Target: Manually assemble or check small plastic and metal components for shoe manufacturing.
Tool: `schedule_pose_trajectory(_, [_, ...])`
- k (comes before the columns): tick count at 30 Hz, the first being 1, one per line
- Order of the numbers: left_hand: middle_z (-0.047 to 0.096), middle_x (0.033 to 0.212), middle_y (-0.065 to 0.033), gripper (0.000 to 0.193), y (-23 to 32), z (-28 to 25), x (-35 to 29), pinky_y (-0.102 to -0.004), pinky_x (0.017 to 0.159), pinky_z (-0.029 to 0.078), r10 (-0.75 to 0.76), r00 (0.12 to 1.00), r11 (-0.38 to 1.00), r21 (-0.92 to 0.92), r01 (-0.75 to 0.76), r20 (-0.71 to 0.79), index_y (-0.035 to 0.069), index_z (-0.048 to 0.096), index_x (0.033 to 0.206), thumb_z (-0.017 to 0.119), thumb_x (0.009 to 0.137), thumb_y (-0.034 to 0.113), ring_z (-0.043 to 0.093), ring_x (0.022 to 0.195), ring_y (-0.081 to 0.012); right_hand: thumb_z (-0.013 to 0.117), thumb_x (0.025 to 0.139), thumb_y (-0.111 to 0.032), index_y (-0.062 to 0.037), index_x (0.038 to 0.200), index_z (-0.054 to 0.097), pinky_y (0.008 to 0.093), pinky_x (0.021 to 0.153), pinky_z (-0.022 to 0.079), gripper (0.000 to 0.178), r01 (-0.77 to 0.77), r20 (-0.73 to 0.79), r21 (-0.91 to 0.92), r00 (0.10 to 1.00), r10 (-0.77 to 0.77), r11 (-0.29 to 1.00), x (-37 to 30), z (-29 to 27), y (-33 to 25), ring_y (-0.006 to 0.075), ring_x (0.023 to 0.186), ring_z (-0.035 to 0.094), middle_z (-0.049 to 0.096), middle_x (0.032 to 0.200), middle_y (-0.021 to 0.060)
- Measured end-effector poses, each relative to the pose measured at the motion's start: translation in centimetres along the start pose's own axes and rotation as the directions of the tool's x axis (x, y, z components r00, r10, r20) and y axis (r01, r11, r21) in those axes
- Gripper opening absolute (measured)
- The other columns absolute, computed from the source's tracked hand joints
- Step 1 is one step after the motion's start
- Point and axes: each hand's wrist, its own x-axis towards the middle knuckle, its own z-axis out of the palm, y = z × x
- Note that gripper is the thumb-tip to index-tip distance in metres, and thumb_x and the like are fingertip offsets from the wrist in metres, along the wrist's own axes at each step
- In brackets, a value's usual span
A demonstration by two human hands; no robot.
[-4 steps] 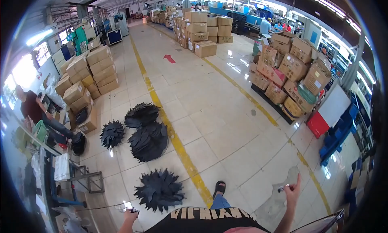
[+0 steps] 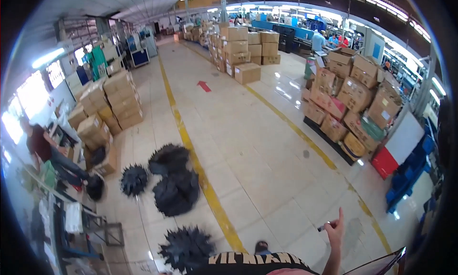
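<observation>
My right hand (image 2: pixel 335 229) is raised at the lower right, with its index finger stretched upward. The other fingers are curled round a small dark and silver object (image 2: pixel 322 227), whose end sticks out to the left; its kind is too small to make out. My left hand is out of the picture. Ahead and to the left on the tiled floor lie several spiky round piles of black flat pieces: a near pile (image 2: pixel 187 249), a larger pile (image 2: pixel 175 191), one behind it (image 2: pixel 169 159) and a small one (image 2: pixel 134 179).
Yellow lines (image 2: pixel 205 184) edge the walkway. Stacked cartons (image 2: pixel 121 101) stand at left, near a person (image 2: pixel 47 148) and a metal stool (image 2: pixel 107 227). More cartons (image 2: pixel 355 89) fill a low pallet at right, beside a red-white board (image 2: pixel 398 141) and blue rack (image 2: pixel 405 175).
My left hand has dropped out of sight at the lower edge. The view has tilted up, so the floor piles sit lower. My right hand still points, slightly further left in the picture.
</observation>
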Motion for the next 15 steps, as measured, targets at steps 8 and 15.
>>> schedule_pose_trajectory(8, [0.068,0.102,-0.0205,0.039,47.9,11.8,13.2,-0.0472,0.082,0.052,0.179,0.981,0.951,0.243,-0.193,0.079,0.004,0.063,0.108,0.061,0.084,0.035,0.066,0.095,-0.0360,0.074,0.074,-0.007,-0.0099,0.149,0.039,0.0284,0.062,0.051,0.083,0.447,0.518,0.036,0.757,-0.399,0.894,40.7,33.8,-9.8,0.0139,0.063,0.061,0.063,0.074,0.0040])
schedule_pose_trajectory(15, [0.069,0.104,-0.0191,0.044,56.0,2.3,43.1,-0.0453,0.084,0.051,0.161,0.957,0.985,-0.017,-0.171,-0.242,0.001,0.064,0.115,0.070,0.079,0.026,0.065,0.093,-0.0355,0.073,0.070,-0.009,-0.0084,0.142,0.048,0.0288,0.060,0.050,0.077,0.258,0.343,-0.185,0.921,-0.183,0.948,67.9,53.1,-8.6,0.0134,0.059,0.059,0.060,0.066,0.0054])
